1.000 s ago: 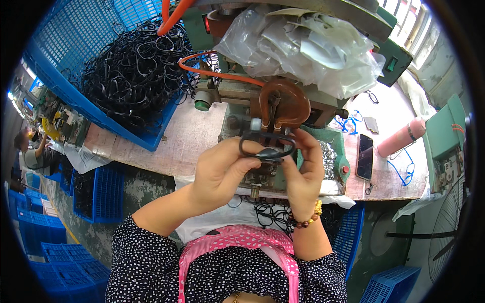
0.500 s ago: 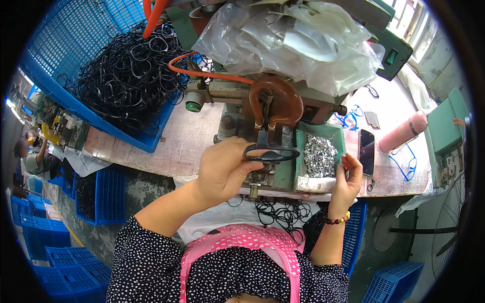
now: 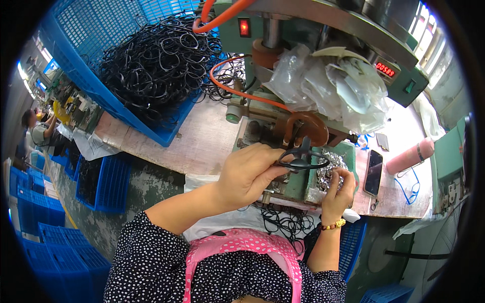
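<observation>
My left hand pinches one end of a black eyeglass frame between thumb and fingers. The frame is held just in front of the press's brown curved guard. My right hand is over the near right part of a green tray. Its thumb and fingertips are drawn together beside small shiny metal pieces heaped in the tray. Whatever may be between those fingertips is too small to make out.
A blue basket of tangled black frames stands at the far left. Plastic bags hang on the green press. To the right lie a phone, a pink bottle and blue glasses. Loose black frames are on my lap.
The view has shifted, showing more of the press. My right hand has moved from the tray's right edge to over its near part. My left hand still holds the eyeglass frame near the guard.
</observation>
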A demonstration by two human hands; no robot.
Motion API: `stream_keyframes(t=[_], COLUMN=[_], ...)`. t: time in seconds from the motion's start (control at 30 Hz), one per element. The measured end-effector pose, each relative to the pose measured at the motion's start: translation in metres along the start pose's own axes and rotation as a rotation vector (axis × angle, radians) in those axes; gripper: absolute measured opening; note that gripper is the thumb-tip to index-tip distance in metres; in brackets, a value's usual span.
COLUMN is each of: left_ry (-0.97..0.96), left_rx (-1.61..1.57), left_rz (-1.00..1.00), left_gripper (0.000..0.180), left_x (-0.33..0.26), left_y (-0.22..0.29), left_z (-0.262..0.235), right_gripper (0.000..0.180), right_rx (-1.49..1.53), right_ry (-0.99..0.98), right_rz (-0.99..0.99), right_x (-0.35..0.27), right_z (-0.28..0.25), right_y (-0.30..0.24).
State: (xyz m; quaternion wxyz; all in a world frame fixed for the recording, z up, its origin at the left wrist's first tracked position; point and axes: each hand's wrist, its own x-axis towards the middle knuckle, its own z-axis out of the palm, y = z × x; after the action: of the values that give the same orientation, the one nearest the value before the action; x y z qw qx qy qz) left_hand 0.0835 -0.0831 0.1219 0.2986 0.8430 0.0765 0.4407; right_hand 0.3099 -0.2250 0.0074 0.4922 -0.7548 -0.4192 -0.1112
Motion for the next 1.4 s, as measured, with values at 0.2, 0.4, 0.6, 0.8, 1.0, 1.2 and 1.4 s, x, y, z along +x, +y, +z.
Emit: stream_keyframes(t=[0.2, 0.4, 0.6, 0.8, 1.0, 1.2, 1.4], left_ry=[0.261, 0.566, 0.506, 0.451, 0.494, 0.428, 0.485], left_rx=[0.696, 1.003, 0.663, 0.263, -0.280, -0.168, -0.015], left_rz=[0.181, -0.096, -0.258, -0.210, -0.960, -1.013, -0.876], left_gripper=[0.026, 0.036, 0.013, 0.014, 0.018, 0.023, 0.018], left_x=[0.008, 0.029, 0.030, 0.002, -0.069, -0.124, -0.135], left_y=[-0.034, -0.061, -0.070, -0.069, -0.119, -0.133, -0.091], left_z=[-0.095, -0.195, -0.200, -0.139, -0.085, -0.075, -0.091], right_gripper=[0.006, 0.011, 0.015, 0.018, 0.018, 0.018, 0.017], right_rx=[0.287, 0.144, 0.069, 0.174, 0.166, 0.155, -0.016], right_ry=[0.090, 0.109, 0.111, 0.011, 0.008, -0.001, 0.101], right_rz=[0.205, 0.021, -0.016, 0.081, 0.069, 0.117, -0.055], right_x=[-0.009, -0.008, -0.014, -0.017, -0.017, -0.013, -0.012], right_z=[0.009, 0.007, 0.008, 0.010, 0.009, 0.001, -0.003], right_y=[0.001, 0.000, 0.014, 0.025, 0.029, -0.003, -0.017])
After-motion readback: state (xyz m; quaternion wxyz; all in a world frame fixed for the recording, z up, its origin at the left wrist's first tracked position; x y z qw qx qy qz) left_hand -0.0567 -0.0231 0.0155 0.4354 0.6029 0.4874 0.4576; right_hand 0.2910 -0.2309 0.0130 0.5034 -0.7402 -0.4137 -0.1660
